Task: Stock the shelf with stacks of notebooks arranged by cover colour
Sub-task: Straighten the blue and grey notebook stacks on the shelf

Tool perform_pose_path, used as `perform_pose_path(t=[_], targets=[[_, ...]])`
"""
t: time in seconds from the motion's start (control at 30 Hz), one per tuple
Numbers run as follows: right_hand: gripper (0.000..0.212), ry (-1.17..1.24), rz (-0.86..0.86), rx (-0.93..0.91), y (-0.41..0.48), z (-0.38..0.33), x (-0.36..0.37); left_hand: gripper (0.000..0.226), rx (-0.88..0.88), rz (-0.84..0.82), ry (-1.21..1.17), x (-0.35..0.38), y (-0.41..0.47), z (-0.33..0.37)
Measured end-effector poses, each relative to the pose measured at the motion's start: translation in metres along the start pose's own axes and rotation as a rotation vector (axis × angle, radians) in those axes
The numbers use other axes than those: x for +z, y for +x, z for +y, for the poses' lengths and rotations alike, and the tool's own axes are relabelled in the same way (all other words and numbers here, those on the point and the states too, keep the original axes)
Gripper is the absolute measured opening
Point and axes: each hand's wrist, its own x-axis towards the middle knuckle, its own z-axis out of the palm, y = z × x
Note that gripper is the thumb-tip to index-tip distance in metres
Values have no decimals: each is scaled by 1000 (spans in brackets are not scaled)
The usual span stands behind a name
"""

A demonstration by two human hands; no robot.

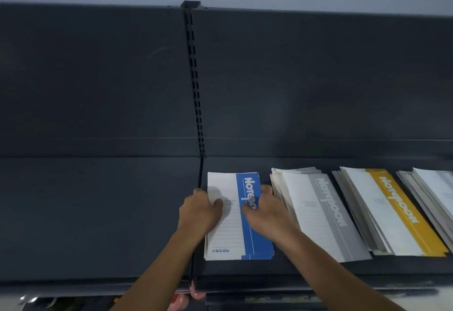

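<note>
Squaring the blue stack [245, 232] at the shelf [98, 212] section's left edge.
My left hand [199, 210] and right hand [266, 210] pinch its sides; a hard nudge could topple the leaning grey stack [318, 212].

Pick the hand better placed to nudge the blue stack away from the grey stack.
Right, probably. The right hand sits on the blue stack at its right edge, against the grey stack. The left hand grips the opposite, left edge.

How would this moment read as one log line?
step: squaring blue-covered notebook stack | left hand, right hand: on it | neighbour: grey-covered stack
</note>
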Motion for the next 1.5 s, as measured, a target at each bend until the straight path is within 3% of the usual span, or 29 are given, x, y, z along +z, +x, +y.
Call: perform_pose_path(t=[0.17,0.4,0.53,0.67,0.8,1.03,1.2,1.33,1.5], targets=[[38,9,8,0,0,3,2,38,26,-135,-186,7,3,2],[24,249,153,-116,-5,-1,-6,10,238,14,-605,-12,-21,-7],[25,409,222,-261,-22,-15,-13,19,535,57,-772,-32,-40,-8],[24,470,246,-330,-33,-18,-9,27,567,-4,-845,-41,-50,-10],[30,477,220,-333,-36,-10,-2,36,548,2,-797,-35,-54,-17],[25,374,198,-311,-35,5,11,16,503,23,-494,-22,-49,-33],[17,237,243,-256,-28,7,9,10,533,262,-231,-23,-40,-28],[20,232,331,-181,-20,-2,-2,24,295,242,-190,-26,-27,-18],[17,-20,194,-84,-6,-1,6,34,105,77,-86,-14,-16,-24]])
